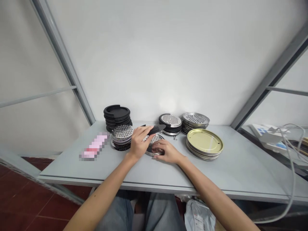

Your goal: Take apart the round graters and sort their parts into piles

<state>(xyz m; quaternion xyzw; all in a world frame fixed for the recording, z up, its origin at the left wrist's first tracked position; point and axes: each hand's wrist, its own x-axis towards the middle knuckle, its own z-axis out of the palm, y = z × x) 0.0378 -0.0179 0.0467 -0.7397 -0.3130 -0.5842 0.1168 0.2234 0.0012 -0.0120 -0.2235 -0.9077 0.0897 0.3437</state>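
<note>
My left hand (139, 142) grips a round black plastic holder (158, 129), tilted above the table. Directly below it, a silver round grater disc (152, 140) with rows of holes lies in front of me. The curled fingers of my right hand (170, 153) hold this disc by its right rim and partly cover it. Close to my left hand stands a stack of round metal grater plates (122, 132). Behind my hands, a grater disc set in a black holder (170, 120) tops another pile.
Several black holders (117, 112) are stacked at the back left. At the right stand silver-rimmed grater discs (196, 118) and gold-coloured round lids (205, 141). A blurred pink item (95, 147) lies left. A white cable (292, 179) hangs over the right side of the table (240, 160).
</note>
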